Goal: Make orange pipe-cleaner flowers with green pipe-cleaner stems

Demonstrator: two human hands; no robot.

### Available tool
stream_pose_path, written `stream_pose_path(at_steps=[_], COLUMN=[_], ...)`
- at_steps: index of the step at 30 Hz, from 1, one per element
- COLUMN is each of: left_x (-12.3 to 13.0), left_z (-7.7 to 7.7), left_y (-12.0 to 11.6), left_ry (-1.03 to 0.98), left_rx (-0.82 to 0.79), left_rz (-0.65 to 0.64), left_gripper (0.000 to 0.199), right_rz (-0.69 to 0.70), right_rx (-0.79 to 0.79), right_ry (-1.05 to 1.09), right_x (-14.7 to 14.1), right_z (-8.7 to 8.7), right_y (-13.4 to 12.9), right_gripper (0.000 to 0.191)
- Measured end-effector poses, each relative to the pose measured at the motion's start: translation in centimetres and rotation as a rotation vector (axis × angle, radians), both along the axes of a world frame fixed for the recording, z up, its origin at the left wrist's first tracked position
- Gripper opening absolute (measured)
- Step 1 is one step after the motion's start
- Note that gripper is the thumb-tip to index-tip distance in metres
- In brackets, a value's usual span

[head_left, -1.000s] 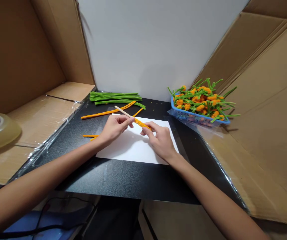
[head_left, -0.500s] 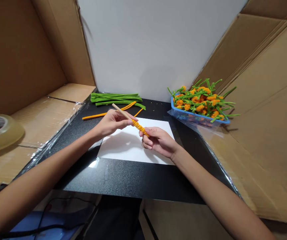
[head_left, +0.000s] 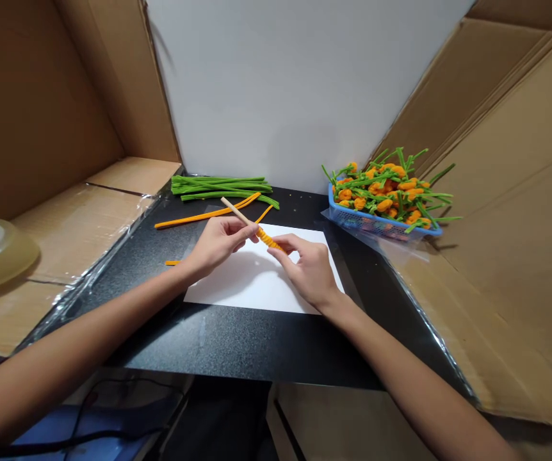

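A pale wooden stick (head_left: pixel 234 210) slants down to the right above a white sheet of paper (head_left: pixel 247 285). Round its lower part winds an orange pipe cleaner (head_left: pixel 268 239) in a tight coil. My left hand (head_left: pixel 218 243) pinches the stick near the coil's upper end, thumb and fingers closed. With thumb and forefinger, my right hand (head_left: pixel 312 269) grips the coil's lower end, which its fingers partly hide. Loose orange pipe cleaners (head_left: pixel 199 218) lie behind my left hand, and a short orange end shows beside my left wrist.
Green pipe cleaners (head_left: pixel 218 186) lie in a bundle at the back left. A blue basket (head_left: pixel 372 222) at the back right is heaped with orange-and-green pipe-cleaner pieces. A tape roll (head_left: pixel 11 256) rests on cardboard at left. Cardboard walls (head_left: pixel 506 192) flank the black table (head_left: pixel 237 346).
My right hand has turned over from palm up to its back showing, still at the coil's lower end. My left hand stays on the stick. An orange end now shows by my left wrist.
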State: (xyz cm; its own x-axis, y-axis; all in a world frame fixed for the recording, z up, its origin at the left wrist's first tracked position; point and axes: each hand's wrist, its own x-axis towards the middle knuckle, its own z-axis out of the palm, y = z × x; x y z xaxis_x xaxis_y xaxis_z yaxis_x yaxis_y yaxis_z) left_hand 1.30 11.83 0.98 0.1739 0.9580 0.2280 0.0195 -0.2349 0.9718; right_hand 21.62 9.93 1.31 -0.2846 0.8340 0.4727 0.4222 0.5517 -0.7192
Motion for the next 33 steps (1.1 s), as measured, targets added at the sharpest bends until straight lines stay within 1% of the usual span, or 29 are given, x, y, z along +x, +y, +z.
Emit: stream_pose_path(at_steps=[2, 6, 8, 10, 13, 15, 16, 17, 18, 20, 22, 23, 25, 26, 28, 33], left_x=[-0.3, -1.3, -1.6, -1.7, -1.5, -1.3, -1.2, -1.1, -1.0, -0.7, -0.5, -0.3, -0.1, -0.1, -0.2, -0.8], left_z=[0.0, 0.5, 0.8, 0.9, 0.8, 0.5, 0.3, 0.1, 0.0, -0.1, -0.2, -0.1, -0.1, -0.1, -0.1, 0.3], left_y=[0.4, 1.0, 1.1, 1.0, 0.8, 0.8, 0.8, 0.8, 0.7, 0.6, 0.4, 0.3, 0.2, 0.2, 0.3, 0.8], left_ry=[0.005, 0.024, 0.044, 0.039, -0.010, -0.016, -0.006, 0.011, 0.034, 0.084, 0.126, 0.139, 0.145, 0.138, 0.092, -0.041], left_rx=[0.001, 0.047, 0.065, 0.079, 0.097, 0.108, 0.113, 0.117, 0.123, 0.136, 0.148, 0.148, 0.130, 0.113, 0.081, 0.071], left_rz=[-0.045, -0.150, -0.176, -0.175, -0.145, -0.110, -0.086, -0.057, -0.026, 0.032, 0.067, 0.074, 0.067, 0.055, 0.015, -0.121], left_gripper=[0.036, 0.032, 0.030, 0.029, 0.030, 0.031, 0.031, 0.031, 0.031, 0.033, 0.034, 0.034, 0.035, 0.035, 0.035, 0.036], right_rz=[0.050, 0.251, 0.341, 0.409, 0.481, 0.480, 0.448, 0.396, 0.329, 0.195, 0.101, 0.068, 0.027, 0.022, 0.080, 0.418], right_rx=[-0.147, -0.538, -0.702, -0.825, -0.939, -0.947, -0.906, -0.828, -0.714, -0.439, -0.208, -0.134, -0.081, -0.099, -0.225, -0.791], right_ry=[0.095, 0.364, 0.480, 0.581, 0.662, 0.632, 0.593, 0.538, 0.465, 0.282, 0.099, 0.030, -0.032, -0.018, 0.076, 0.464], right_x=[0.1, 0.3, 0.2, 0.2, 0.0, -0.1, -0.1, -0.1, -0.1, -0.1, -0.1, -0.1, -0.1, -0.1, -0.1, 0.3], right_z=[0.2, 0.6, 0.7, 0.7, 0.6, 0.4, 0.3, 0.2, 0.1, -0.1, -0.3, -0.3, -0.3, -0.3, 0.0, 1.0], right_y=[0.2, 0.8, 0.9, 1.0, 1.0, 1.1, 1.1, 1.1, 1.0, 0.8, 0.6, 0.4, 0.2, 0.2, 0.3, 0.7], right_gripper=[0.014, 0.028, 0.033, 0.032, 0.028, 0.025, 0.026, 0.027, 0.027, 0.024, 0.024, 0.025, 0.018, 0.014, 0.011, 0.025])
